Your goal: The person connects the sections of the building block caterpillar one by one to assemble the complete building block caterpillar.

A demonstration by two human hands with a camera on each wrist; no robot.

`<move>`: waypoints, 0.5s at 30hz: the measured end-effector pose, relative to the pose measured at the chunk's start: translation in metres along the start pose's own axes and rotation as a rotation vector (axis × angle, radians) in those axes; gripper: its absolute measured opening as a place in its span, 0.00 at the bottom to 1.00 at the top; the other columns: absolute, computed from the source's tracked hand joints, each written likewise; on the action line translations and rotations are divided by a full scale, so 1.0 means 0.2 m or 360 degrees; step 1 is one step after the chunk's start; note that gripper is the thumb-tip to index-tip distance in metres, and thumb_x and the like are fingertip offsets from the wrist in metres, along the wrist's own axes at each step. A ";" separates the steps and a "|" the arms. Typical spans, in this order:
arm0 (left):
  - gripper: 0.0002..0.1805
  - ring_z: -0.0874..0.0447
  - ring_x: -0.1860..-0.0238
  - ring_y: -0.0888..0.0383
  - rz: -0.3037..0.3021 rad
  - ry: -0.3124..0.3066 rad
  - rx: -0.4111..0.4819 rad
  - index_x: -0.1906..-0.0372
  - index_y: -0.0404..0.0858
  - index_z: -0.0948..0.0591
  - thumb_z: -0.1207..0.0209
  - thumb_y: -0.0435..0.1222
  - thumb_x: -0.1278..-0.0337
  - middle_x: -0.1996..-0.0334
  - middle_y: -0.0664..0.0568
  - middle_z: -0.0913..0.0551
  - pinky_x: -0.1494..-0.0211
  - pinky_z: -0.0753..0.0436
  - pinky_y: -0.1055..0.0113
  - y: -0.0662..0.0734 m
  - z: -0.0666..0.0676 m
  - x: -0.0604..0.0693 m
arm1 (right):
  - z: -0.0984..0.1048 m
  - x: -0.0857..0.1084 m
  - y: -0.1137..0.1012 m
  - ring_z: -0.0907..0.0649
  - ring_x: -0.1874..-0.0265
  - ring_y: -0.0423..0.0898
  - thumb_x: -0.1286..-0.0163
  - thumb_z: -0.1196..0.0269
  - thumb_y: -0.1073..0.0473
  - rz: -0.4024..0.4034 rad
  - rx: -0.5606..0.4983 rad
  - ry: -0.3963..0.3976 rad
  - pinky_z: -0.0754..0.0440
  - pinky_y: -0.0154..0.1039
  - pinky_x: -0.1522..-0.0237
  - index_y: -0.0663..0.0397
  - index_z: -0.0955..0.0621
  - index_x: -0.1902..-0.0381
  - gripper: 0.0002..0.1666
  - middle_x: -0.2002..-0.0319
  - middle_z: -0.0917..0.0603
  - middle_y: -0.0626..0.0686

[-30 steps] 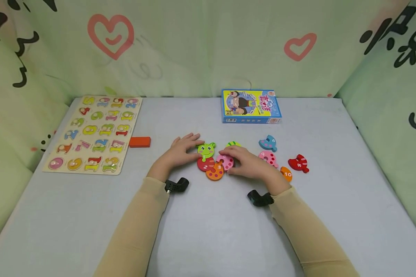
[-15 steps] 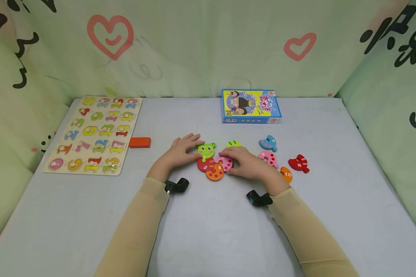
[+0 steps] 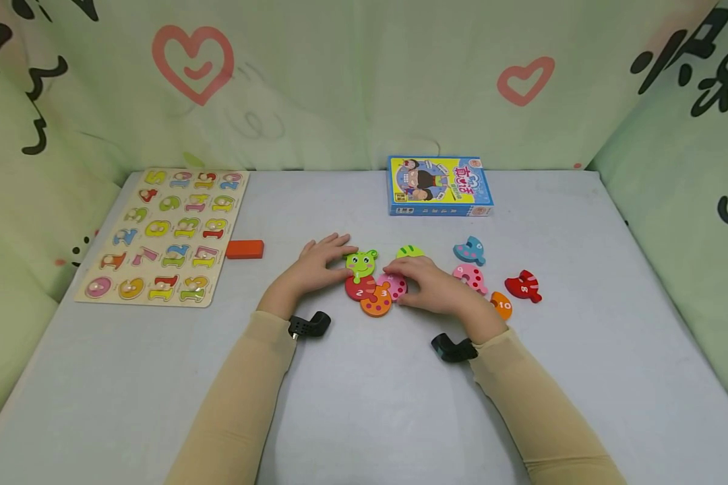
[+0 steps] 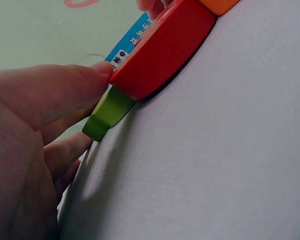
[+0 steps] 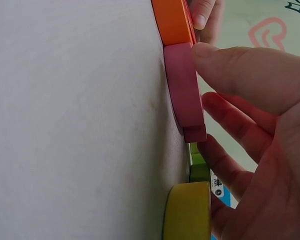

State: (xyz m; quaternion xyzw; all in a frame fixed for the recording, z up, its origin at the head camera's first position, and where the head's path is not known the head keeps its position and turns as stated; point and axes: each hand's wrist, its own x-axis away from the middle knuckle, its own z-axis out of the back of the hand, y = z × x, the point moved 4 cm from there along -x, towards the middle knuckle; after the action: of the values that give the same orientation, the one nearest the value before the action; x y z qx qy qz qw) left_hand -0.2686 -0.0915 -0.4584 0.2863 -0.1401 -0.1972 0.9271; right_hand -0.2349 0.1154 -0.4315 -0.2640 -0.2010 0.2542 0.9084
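Observation:
Interlocked puzzle pieces make a short caterpillar: a smiling green head (image 3: 361, 264), a red piece (image 3: 359, 289) numbered 2, an orange spotted piece (image 3: 376, 304) numbered 3, and a pink spotted piece (image 3: 398, 288). My left hand (image 3: 317, 266) lies at the head's left side, its fairly straight fingers and thumb touching the head; the thumb tip meets the red piece (image 4: 165, 55) in the left wrist view. With thumb and fingers on opposite edges, my right hand (image 3: 431, 286) pinches the pink piece (image 5: 184, 85), which lies against the orange one.
Loose pieces lie to the right: green striped (image 3: 409, 251), blue (image 3: 470, 250), pink (image 3: 470, 277), red (image 3: 523, 287) and orange (image 3: 501, 305). A blue box (image 3: 440, 187) stands at the back. A number board (image 3: 164, 236) and a red-orange block (image 3: 245, 249) lie at the left.
The right hand has shifted very slightly left with the pink piece, closer to the orange piece, then stays almost still. The left hand has not visibly moved.

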 end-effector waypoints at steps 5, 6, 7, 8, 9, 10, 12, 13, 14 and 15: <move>0.29 0.56 0.28 0.54 0.0001 0.0006 -0.0009 0.37 0.49 0.31 0.46 0.50 0.45 0.30 0.53 0.43 0.29 0.61 0.47 0.00 0.00 0.00 | 0.00 0.00 0.00 0.39 0.35 0.51 0.43 0.36 0.54 -0.0005 -0.0005 0.0005 0.33 0.52 0.39 0.45 0.31 0.38 0.33 0.37 0.32 0.52; 0.29 0.56 0.28 0.54 0.0000 0.0007 -0.0011 0.37 0.49 0.31 0.46 0.50 0.45 0.30 0.53 0.43 0.29 0.61 0.47 -0.01 0.00 0.00 | 0.00 0.00 0.01 0.39 0.35 0.51 0.43 0.36 0.54 -0.0007 -0.0007 0.0005 0.33 0.52 0.39 0.45 0.31 0.38 0.33 0.37 0.32 0.52; 0.29 0.56 0.28 0.54 -0.0002 0.0008 -0.0012 0.37 0.49 0.31 0.46 0.50 0.45 0.30 0.53 0.43 0.29 0.61 0.47 -0.01 0.00 0.00 | 0.00 0.00 0.01 0.39 0.35 0.51 0.43 0.36 0.54 -0.0008 -0.0008 0.0007 0.33 0.53 0.39 0.44 0.31 0.38 0.33 0.37 0.32 0.52; 0.29 0.56 0.28 0.54 -0.0005 0.0009 -0.0013 0.37 0.49 0.31 0.46 0.50 0.45 0.30 0.53 0.43 0.29 0.61 0.47 -0.01 0.00 0.00 | 0.00 0.00 0.01 0.39 0.35 0.51 0.43 0.35 0.53 -0.0007 -0.0009 0.0015 0.33 0.52 0.39 0.44 0.30 0.38 0.33 0.37 0.32 0.51; 0.29 0.56 0.28 0.54 -0.0007 0.0010 -0.0013 0.37 0.49 0.31 0.46 0.50 0.45 0.30 0.53 0.43 0.29 0.61 0.46 -0.01 0.00 0.00 | 0.00 0.00 0.01 0.39 0.35 0.51 0.43 0.35 0.53 -0.0007 -0.0018 0.0027 0.33 0.53 0.39 0.44 0.30 0.39 0.33 0.37 0.32 0.51; 0.29 0.56 0.28 0.54 -0.0008 0.0011 -0.0015 0.37 0.49 0.31 0.46 0.50 0.45 0.30 0.53 0.43 0.29 0.61 0.46 -0.01 0.00 0.00 | 0.01 0.01 0.01 0.39 0.35 0.51 0.43 0.35 0.54 -0.0012 -0.0037 0.0040 0.33 0.53 0.39 0.44 0.30 0.39 0.33 0.37 0.32 0.51; 0.29 0.56 0.28 0.54 -0.0006 0.0008 -0.0012 0.37 0.49 0.31 0.46 0.50 0.45 0.30 0.53 0.43 0.29 0.61 0.47 -0.01 0.00 0.00 | 0.04 0.03 0.03 0.40 0.35 0.52 0.42 0.36 0.54 -0.0022 -0.0088 0.0078 0.34 0.54 0.39 0.44 0.31 0.38 0.33 0.36 0.33 0.51; 0.29 0.56 0.28 0.54 -0.0004 0.0005 -0.0010 0.37 0.49 0.31 0.46 0.50 0.45 0.30 0.53 0.43 0.29 0.61 0.47 -0.01 0.00 0.00 | 0.06 0.04 0.04 0.41 0.34 0.52 0.42 0.37 0.54 -0.0038 -0.0117 0.0109 0.34 0.56 0.39 0.44 0.31 0.38 0.32 0.36 0.34 0.51; 0.29 0.56 0.28 0.54 -0.0002 0.0003 -0.0009 0.37 0.49 0.32 0.46 0.50 0.45 0.30 0.53 0.43 0.29 0.61 0.47 -0.01 0.00 0.00 | 0.09 0.05 0.06 0.41 0.34 0.53 0.41 0.37 0.54 -0.0054 -0.0151 0.0143 0.34 0.57 0.39 0.45 0.32 0.38 0.33 0.35 0.35 0.52; 0.29 0.56 0.28 0.54 0.0002 0.0002 -0.0007 0.37 0.49 0.32 0.47 0.50 0.45 0.30 0.53 0.44 0.29 0.62 0.47 -0.01 0.00 0.00 | 0.12 0.07 0.08 0.42 0.34 0.54 0.41 0.38 0.54 -0.0082 -0.0195 0.0174 0.34 0.57 0.40 0.45 0.32 0.38 0.33 0.35 0.36 0.52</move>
State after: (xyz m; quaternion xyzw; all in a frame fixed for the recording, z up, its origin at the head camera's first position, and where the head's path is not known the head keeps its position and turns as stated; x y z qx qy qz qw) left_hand -0.2698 -0.0922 -0.4603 0.2841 -0.1393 -0.1968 0.9280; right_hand -0.2404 0.1438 -0.4192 -0.3274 -0.1732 0.2031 0.9064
